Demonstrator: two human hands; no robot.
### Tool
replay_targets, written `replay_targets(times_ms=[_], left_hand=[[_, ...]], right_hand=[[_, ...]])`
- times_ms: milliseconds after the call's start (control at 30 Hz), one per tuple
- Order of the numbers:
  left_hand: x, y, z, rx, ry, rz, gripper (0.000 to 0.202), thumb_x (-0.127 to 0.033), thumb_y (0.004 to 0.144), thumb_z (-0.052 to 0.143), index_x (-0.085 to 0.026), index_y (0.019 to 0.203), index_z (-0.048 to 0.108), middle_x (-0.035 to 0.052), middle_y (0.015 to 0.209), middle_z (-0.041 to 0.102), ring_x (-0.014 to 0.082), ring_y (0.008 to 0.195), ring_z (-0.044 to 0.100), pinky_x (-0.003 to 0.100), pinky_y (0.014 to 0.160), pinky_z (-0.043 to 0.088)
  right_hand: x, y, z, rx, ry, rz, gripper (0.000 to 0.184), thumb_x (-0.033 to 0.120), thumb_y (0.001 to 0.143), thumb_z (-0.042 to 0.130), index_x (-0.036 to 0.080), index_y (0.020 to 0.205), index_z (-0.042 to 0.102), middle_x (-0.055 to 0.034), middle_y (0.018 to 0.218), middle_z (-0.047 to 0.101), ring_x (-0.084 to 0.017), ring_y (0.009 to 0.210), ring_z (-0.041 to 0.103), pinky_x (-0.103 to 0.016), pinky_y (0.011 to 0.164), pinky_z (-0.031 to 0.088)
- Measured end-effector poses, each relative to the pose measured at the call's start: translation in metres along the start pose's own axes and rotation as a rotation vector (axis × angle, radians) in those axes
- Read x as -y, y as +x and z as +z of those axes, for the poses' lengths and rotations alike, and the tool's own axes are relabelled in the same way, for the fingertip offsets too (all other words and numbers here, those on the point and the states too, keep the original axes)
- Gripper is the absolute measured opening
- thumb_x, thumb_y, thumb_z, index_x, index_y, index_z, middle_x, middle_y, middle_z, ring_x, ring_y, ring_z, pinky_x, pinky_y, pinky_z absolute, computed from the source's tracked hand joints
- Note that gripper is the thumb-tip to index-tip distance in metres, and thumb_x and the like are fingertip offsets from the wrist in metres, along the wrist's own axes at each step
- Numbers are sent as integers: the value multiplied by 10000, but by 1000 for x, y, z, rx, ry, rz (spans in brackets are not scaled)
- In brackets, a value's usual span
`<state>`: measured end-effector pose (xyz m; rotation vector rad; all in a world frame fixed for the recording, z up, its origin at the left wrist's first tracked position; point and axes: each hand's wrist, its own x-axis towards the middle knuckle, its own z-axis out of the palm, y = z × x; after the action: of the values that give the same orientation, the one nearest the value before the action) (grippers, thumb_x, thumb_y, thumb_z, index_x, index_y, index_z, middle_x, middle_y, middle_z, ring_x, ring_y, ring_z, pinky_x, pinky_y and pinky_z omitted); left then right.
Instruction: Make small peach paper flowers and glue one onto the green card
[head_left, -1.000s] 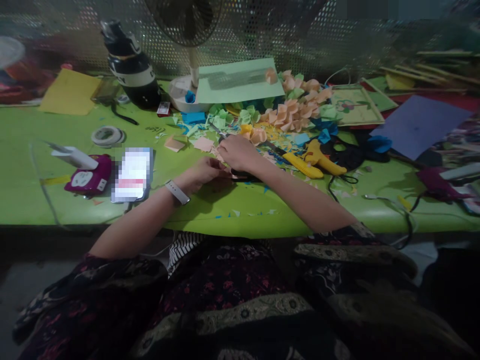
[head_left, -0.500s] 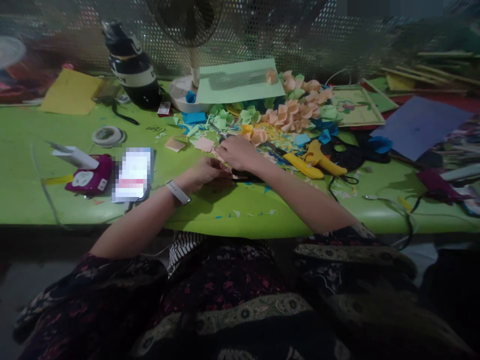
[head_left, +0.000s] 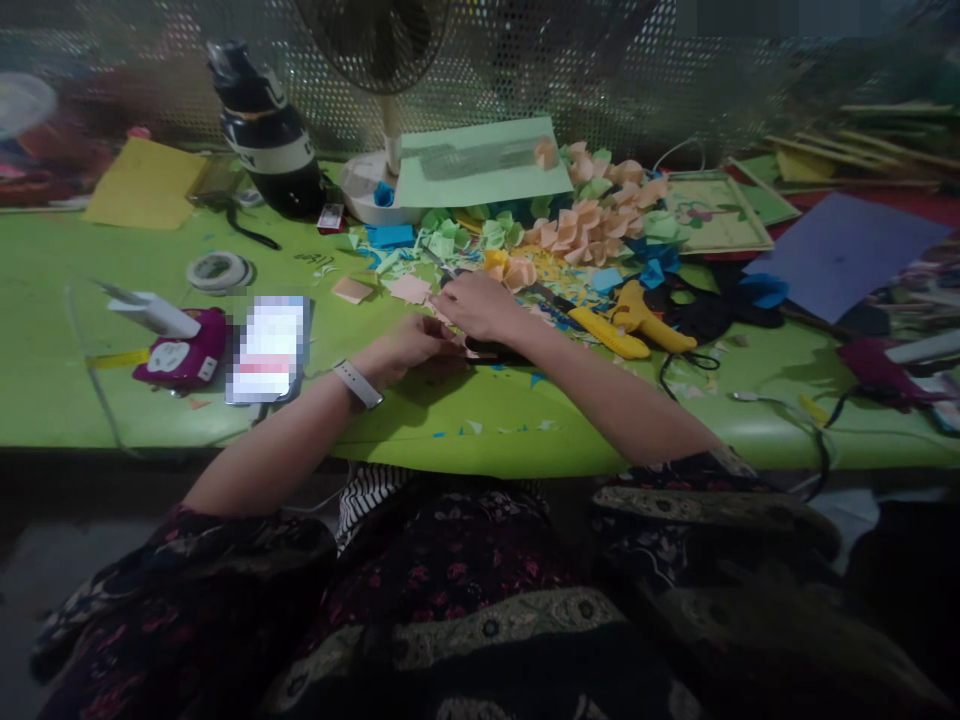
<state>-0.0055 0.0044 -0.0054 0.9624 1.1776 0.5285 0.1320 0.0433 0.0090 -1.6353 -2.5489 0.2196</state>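
My left hand (head_left: 411, 345), with a white band on its wrist, is closed in a pinch on a small piece of peach paper (head_left: 453, 344). Bent over the far side of the same paper is my right hand (head_left: 480, 305), fingers curled and pressed to it; the fingertips are partly hidden. A flat black object (head_left: 495, 353) lies under the right wrist, mostly covered. Just beyond the hands are loose peach squares (head_left: 410, 289), paper scraps and a thin grey metal strip or blade (head_left: 442, 263). Folded peach paper petals (head_left: 574, 232) are heaped behind.
Yellow-handled tools (head_left: 611, 332) lie right of my hands. To the left are a lit phone (head_left: 268, 350), a purple holder (head_left: 182, 350) and a tape roll (head_left: 219, 271). A black bottle (head_left: 270, 150), a fan (head_left: 388, 140) and green paper (head_left: 480, 165) stand at the back.
Both hands stay in the same place around the peach paper. The whole view shifts very slightly; nothing on the table has visibly moved.
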Motion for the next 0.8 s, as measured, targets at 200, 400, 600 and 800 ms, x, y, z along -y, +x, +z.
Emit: replay_targets(times_ms=[200,400,600,800], left_hand=[[-2,-1,1,-13,26,-10,192,-56,762,737,-164,658,616,23,669,709,144,606,695,318,668,580],[-1,-2,1,5,37,5,176,-70,752,736,-170,668,618,23,686,723,141,617,704,298,668,584],[-5,-2,-9,-57,180,63,146,-104,718,768,-162,738,636,49,683,727,165,605,697,317,634,581],[-28,-10,-31,-438,516,602,133,-269,840,674,-139,864,658,65,790,720,151,708,677,286,726,550]], right_hand=[[0,0,1,9,-29,-5,483,361,998,342,101,1030,748,-201,1123,701,-297,1013,593,-397,845,411],[2,-1,3,6,-75,-7,496,332,1006,311,80,1114,725,-216,1182,679,-310,1067,578,-408,887,400],[2,0,6,1,-103,-12,475,288,1012,292,67,1132,694,-224,1196,661,-318,1092,558,-427,926,396],[3,0,7,-54,-87,-16,439,258,989,358,43,1285,601,-236,1287,605,-338,1205,521,-447,1015,389]])
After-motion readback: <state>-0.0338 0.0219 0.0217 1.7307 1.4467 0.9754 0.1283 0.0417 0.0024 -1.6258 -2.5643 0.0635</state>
